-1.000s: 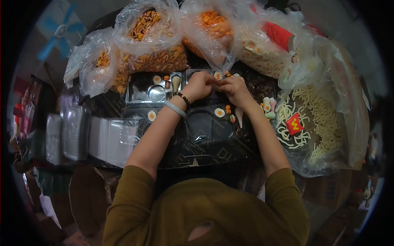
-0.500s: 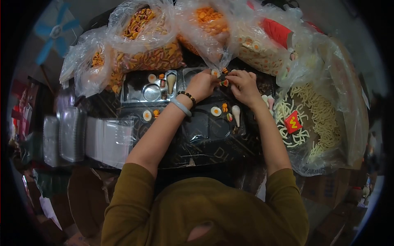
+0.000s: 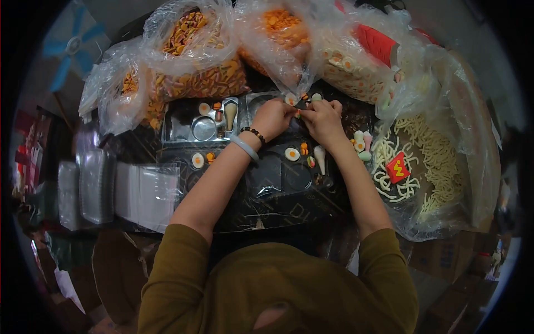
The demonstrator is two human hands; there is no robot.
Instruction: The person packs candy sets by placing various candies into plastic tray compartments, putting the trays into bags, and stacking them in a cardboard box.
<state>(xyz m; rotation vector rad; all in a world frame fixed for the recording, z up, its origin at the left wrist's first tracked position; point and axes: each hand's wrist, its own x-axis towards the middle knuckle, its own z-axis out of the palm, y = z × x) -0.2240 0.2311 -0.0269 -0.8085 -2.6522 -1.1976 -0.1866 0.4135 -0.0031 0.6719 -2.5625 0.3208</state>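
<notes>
My left hand (image 3: pixel 271 119) and my right hand (image 3: pixel 324 120) meet fingertip to fingertip over the back right tray. Between their pinched fingers is a small colourful gummy candy (image 3: pixel 298 114), mostly hidden; its exact shape I cannot tell. Just beyond the fingers lie a fried-egg gummy (image 3: pixel 291 99) and a small burger gummy (image 3: pixel 305 97). The compartment tray (image 3: pixel 167 134) at back left holds an egg, a burger, a pale drumstick-shaped gummy (image 3: pixel 230 115) and small pieces. In front of my hands, another tray has an egg gummy (image 3: pixel 292 154), orange pieces and a drumstick-shaped gummy (image 3: pixel 319 159).
Plastic bags of gummies (image 3: pixel 208 80) line the back. At right, pale noodle-like gummies (image 3: pixel 439 156) lie in an opened bag with a red packet (image 3: pixel 397 168). Loose gummies (image 3: pixel 362 142) sit beside my right forearm. Stacked clear trays (image 3: pixel 97 186) and plastic sleeves (image 3: pixel 146 192) stand left.
My right hand has shifted slightly left and its fingers have closed in toward my left fingertips around the small gummy. More loose gummies now show beside my right forearm.
</notes>
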